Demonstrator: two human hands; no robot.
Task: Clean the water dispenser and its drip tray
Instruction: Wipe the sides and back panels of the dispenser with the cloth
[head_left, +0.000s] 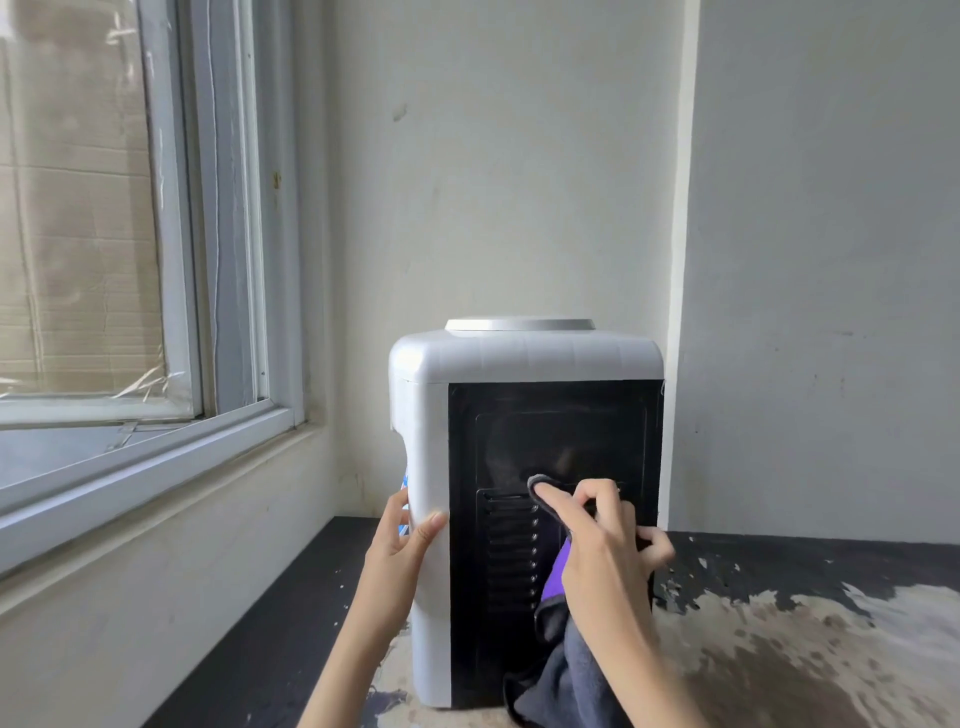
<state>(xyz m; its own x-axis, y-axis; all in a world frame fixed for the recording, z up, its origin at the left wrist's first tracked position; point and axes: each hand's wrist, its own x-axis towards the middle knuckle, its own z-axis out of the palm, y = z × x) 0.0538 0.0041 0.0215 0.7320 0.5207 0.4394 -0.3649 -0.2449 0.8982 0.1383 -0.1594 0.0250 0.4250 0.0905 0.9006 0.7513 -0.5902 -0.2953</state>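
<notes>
I see the white plastic tabletop water dispenser (524, 358) standing upright on the worn dark table (779, 649), its black rear panel (550, 431) facing me, at 6 o'clock from the wall corner. My left hand (402, 540) grips the white edge at the panel's 9 o'clock side, thumb on the near face. My right hand (602, 540) holds a soft grey-and-purple cloth (566, 670), with the extended index finger pressing it against the panel above the vent slots (511, 551). I judge the shell light, stiff and smooth, likely to slide; brace it by its side edges. The drip tray is not visible. No readable writing appears.
</notes>
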